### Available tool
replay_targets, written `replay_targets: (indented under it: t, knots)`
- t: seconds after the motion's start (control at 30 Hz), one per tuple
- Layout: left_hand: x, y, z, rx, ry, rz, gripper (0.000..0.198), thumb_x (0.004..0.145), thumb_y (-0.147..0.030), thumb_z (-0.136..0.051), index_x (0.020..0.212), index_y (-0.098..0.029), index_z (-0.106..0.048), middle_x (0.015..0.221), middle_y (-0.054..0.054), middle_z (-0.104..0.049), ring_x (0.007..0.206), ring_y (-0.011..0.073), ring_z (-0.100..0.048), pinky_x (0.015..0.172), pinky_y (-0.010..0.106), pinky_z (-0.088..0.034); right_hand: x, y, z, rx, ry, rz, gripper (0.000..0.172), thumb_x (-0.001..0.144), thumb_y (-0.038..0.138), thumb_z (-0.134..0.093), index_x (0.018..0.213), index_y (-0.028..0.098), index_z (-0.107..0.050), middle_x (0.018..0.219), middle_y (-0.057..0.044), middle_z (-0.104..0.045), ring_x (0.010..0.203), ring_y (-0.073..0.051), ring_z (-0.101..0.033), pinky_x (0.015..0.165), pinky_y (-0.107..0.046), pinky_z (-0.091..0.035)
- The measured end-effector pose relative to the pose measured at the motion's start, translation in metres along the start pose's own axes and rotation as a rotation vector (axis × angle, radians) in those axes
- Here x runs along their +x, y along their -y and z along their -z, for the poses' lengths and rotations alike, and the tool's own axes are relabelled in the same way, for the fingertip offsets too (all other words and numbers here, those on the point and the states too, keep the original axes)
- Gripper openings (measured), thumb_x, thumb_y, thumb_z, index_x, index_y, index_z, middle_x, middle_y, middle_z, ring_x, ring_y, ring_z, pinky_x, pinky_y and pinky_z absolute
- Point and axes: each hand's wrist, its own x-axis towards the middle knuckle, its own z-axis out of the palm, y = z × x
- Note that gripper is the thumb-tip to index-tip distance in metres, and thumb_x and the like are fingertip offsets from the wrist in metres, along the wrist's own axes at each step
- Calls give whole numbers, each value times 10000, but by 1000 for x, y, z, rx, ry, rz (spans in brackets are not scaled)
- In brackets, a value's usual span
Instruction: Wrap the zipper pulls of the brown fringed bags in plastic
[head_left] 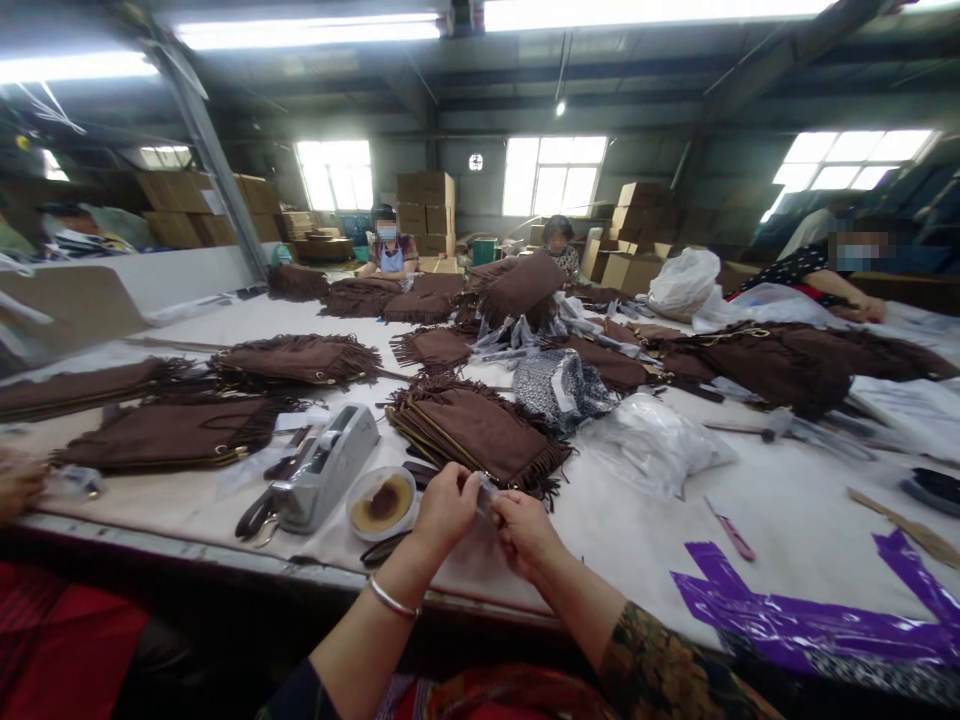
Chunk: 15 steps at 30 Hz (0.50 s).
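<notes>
My left hand (444, 508) and my right hand (525, 528) meet just above the near edge of the white table (787, 520). Both pinch a small clear piece, perhaps tape or a plastic film (484, 492), between their fingertips. A silver bangle sits on my left wrist. Right behind my hands lies a stack of brown fringed suede bags (480, 430). To the left stand a grey tape dispenser (324, 478) and a small round dish (382, 503) with brown residue.
More brown fringed bags (300, 360) cover the table, along with clear plastic bags (652, 440), black scissors (255, 515), a pink cutter (733, 535) and purple plastic strips (795, 625). Other people sit at the far side and right; another person's hand (19, 482) shows at left.
</notes>
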Motion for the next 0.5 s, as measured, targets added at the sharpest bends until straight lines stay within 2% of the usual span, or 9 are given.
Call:
replay_targets:
  t: [0.13,0.23,0.3,0.4,0.5]
  knots:
    - [-1,2,3,-53,158,147,286,889,-340,-475,748,-160,-647,787,71,-681,764,182,-602,671,263,-393,1,-1,-1,30,21,7,319,697,450,-641,637,201,-450,450,103,-417,294,-21,-233,314,-177,-129]
    - [-1,0,3,-255,306,256,312,873,-372,-479,738,-148,-650,727,55,-663,671,163,-580,576,242,-379,2,-3,-2,-21,32,39,368,721,530,-623,652,200,-475,483,79,-466,313,-35,-269,323,-193,-152]
    - [-1,-1,-1,-398,354,315,305,856,-393,-498,727,-146,-621,661,35,-626,588,145,-544,521,233,-362,3,-3,1,-134,49,102,397,750,568,-590,639,197,-502,486,55,-486,328,-52,-293,335,-211,-176]
    - [-1,-2,-6,-457,314,348,223,833,-360,-533,755,-159,-589,627,7,-591,527,128,-503,497,227,-348,4,3,10,-410,7,343,361,803,521,-564,666,188,-598,545,0,-565,451,-115,-461,439,-245,-340]
    - [-1,-2,-7,-308,245,229,128,822,-275,-551,780,-165,-600,700,19,-626,609,139,-537,567,232,-371,2,14,19,-716,-105,665,238,819,389,-593,931,194,-673,724,-37,-649,687,-187,-584,678,-301,-454]
